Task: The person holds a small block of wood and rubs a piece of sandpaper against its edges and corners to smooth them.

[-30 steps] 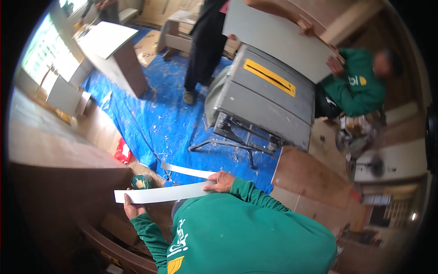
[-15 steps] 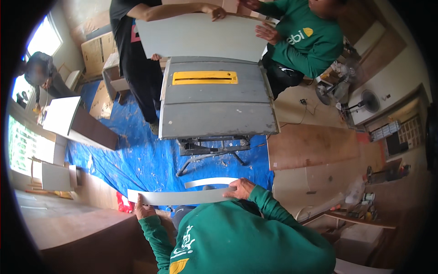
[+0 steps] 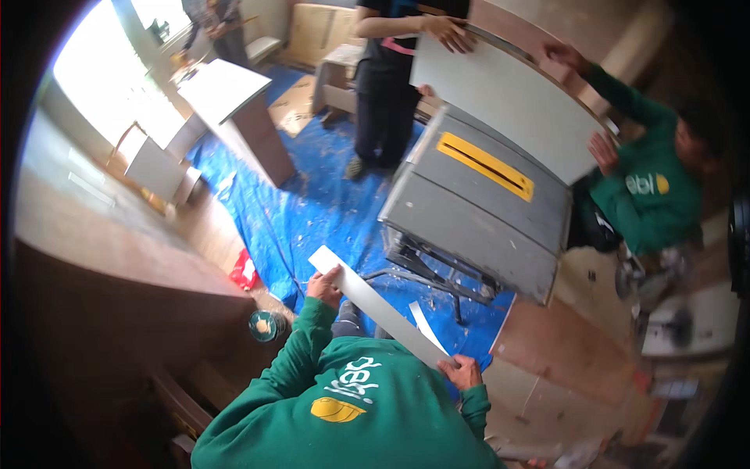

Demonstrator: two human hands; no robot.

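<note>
White strip [image 3: 383,310] runs diagonally, lower centre of frame; left hand [image 3: 324,288] grip holds upper end, right hand [image 3: 466,373] grip holds lower end. Grey saw [image 3: 478,202] right of centre.

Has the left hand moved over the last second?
Yes. Against the green roll, the left hand has gone from lower left to upper right in the view.

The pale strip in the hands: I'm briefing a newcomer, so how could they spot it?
Find the grey table with the yellow insert, then look lower-left in the picture. The long pale strip slants from the left hand to the right hand. Unlike the smaller white piece beside it, it spans both hands.
</note>
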